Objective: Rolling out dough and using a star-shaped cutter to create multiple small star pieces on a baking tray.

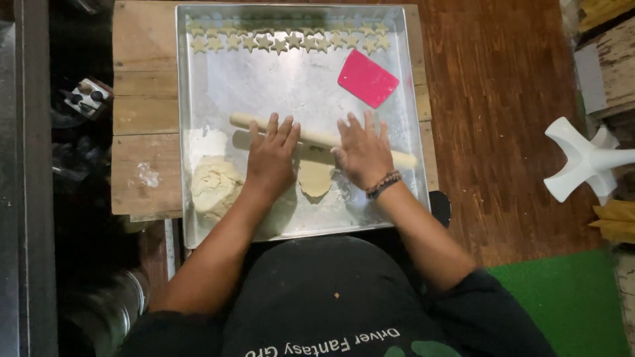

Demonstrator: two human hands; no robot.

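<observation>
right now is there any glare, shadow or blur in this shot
Head view: the metal tray shows soft glare in its bare middle; the rolling pin casts a shadow on the near side; both hands, left and right, look sharp; the dark left edge is murky and blurred.

Black short-sleeved shirt, bare forearms

A beaded bracelet (384, 184) in dark and reddish tones circles the right wrist; pale lettering crosses the shirt's front.

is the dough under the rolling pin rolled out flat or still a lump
Flat. The small dough piece lies as a thin sheet on the tray beneath the rolling pin, unlike the thick dough lump beside it.
</observation>
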